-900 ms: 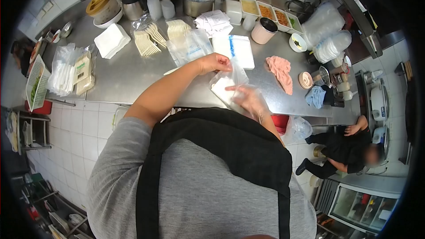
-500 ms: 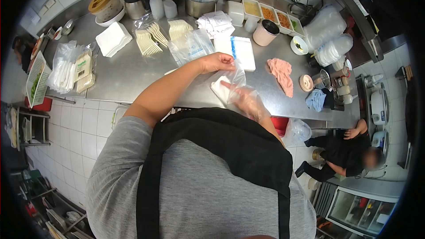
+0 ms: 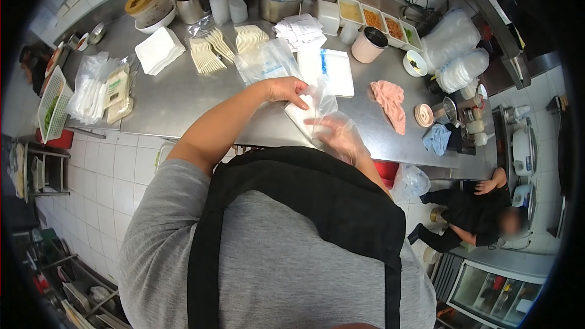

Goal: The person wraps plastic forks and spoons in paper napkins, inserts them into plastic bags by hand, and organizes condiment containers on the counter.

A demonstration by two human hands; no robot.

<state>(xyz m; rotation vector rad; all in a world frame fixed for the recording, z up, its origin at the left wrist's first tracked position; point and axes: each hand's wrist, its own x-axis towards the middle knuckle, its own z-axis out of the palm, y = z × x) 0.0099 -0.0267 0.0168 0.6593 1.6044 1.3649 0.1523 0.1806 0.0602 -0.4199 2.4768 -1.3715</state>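
Over the near edge of the steel counter, my left hand [image 3: 286, 91] pinches the upper part of a clear plastic bag [image 3: 327, 102] between thumb and fingers. My right hand [image 3: 336, 136] is inside the clear plastic, its fingers stretched out toward the left. Between the hands lies a white folded stack [image 3: 298, 120], which looks like napkins, partly covered by the bag and fingers. Just beyond are a flat pile of clear bags with blue print [image 3: 265, 64] and a white pack with a blue stripe [image 3: 328, 72].
Wooden forks [image 3: 207, 52], white napkins [image 3: 159, 52] and plastic-wrapped packs [image 3: 91, 88] lie to the left. A pink cloth [image 3: 389, 105], a pink canister [image 3: 369, 45] and food trays [image 3: 372, 18] are on the right. A co-worker [image 3: 475, 210] sits at far right.
My left hand has shifted left and slightly down, its thumb now over the white stack. My right hand has moved slightly, its fingers still stretched inside the plastic.
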